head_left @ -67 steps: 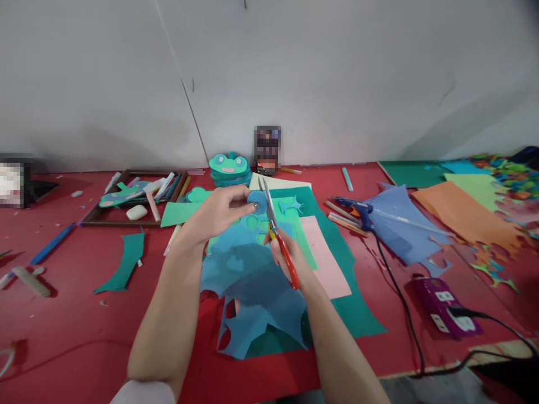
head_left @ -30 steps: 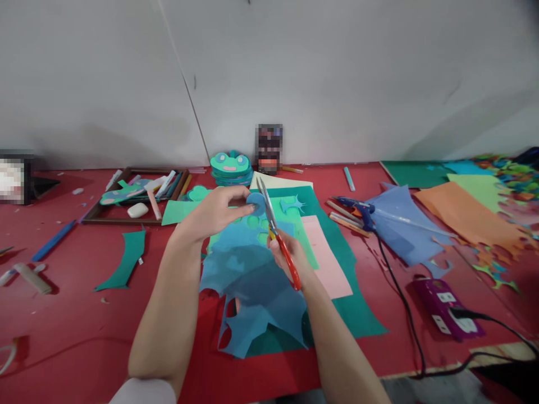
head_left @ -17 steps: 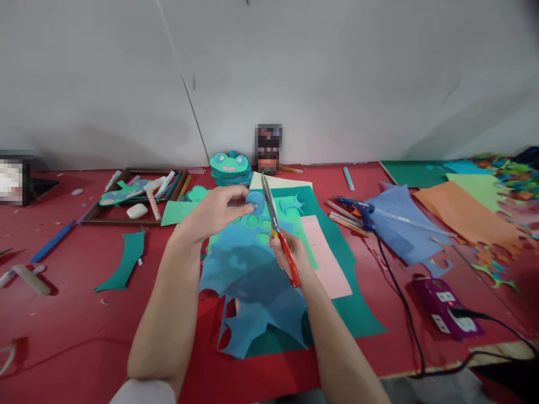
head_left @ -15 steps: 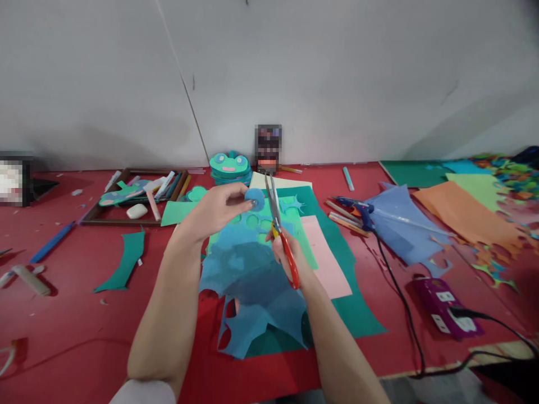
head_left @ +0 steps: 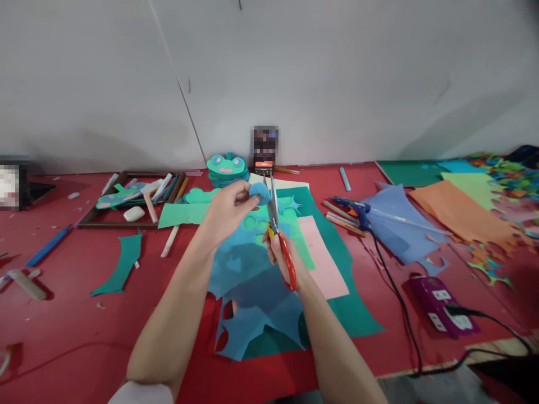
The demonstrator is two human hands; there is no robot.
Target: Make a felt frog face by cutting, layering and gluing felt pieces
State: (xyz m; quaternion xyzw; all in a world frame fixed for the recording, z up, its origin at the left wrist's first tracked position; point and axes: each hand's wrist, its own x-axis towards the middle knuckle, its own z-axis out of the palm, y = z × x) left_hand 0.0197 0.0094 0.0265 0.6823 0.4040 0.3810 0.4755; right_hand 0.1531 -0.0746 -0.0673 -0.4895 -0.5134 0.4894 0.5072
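My left hand (head_left: 231,209) pinches a small round blue felt piece (head_left: 259,193) between thumb and fingers. My right hand (head_left: 281,252) is closed round the red and yellow handles of a pair of scissors (head_left: 288,264). The blades point away from me and are slightly parted, right beside the edge of the blue circle; whether they touch it I cannot tell. Below both hands lie cut blue felt sheets (head_left: 261,280), a light green sheet with round holes (head_left: 304,235), a pink sheet (head_left: 326,264) and a dark green sheet (head_left: 353,314).
Stacked frog-face cutouts (head_left: 227,168) stand by the wall next to a phone (head_left: 264,148). A wooden tray (head_left: 122,224) with pens is at left. Right lie a glue gun (head_left: 353,207), its cord, a purple power strip (head_left: 440,308), orange felt (head_left: 463,207) and colourful scraps (head_left: 501,174).
My left hand has moved slightly right with the blue felt circle, bringing it closer to the scissor blades. The blades are still parted. The view has shifted a little.
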